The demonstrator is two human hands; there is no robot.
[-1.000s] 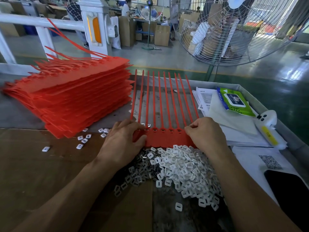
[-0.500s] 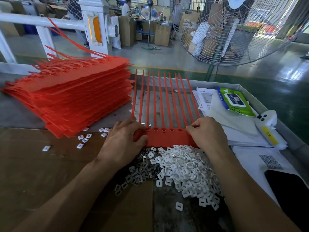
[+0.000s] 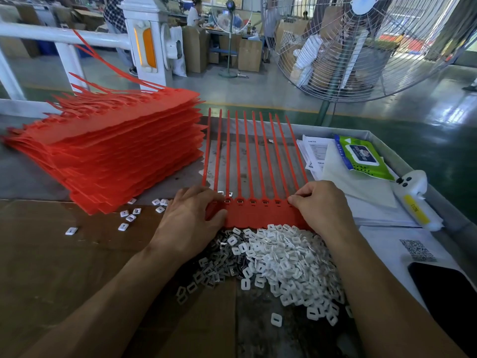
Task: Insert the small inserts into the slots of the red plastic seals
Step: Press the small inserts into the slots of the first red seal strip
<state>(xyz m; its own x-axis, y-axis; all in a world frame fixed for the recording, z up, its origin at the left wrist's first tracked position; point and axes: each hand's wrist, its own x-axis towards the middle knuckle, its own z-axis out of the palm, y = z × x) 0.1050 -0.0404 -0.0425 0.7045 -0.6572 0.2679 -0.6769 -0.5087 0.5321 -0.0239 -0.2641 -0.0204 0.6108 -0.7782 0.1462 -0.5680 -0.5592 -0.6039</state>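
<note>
The red plastic seal strip (image 3: 258, 215), a flat joined band with ten thin tails fanning away from the person, lies on the tabletop (image 3: 51, 254) just beyond the heap of small white rectangular plastic inserts (image 3: 284, 262), between the two hands.

Head view: the left hand (image 3: 191, 223) lies over the strip's left end, thumb on the band's near edge and fingers curled down onto the leftmost slots; whether it pinches an insert there I cannot tell. The right hand (image 3: 322, 205) has its fingertips bunched on the rightmost slot, as if pressing or pinching something small, which is hidden under them. The row of slots (image 3: 258, 202) between the hands mostly looks filled with pale inserts.

To do this step well, I judge the left hand should pin the band flat so it cannot slide into the heap, while each insert is squared to its slot and pushed straight down until flush; a tilted insert would likely jam or pop out. The end slots deserve a check, since the hands hide them.

Beside the work, a tall stack of red seal strips (image 3: 116, 151) sits to the left, with a few loose inserts at its foot.

Against the earlier pictures, little differs: both hands hold the same places, and the right fingertips have shifted only slightly on the last slot.
</note>
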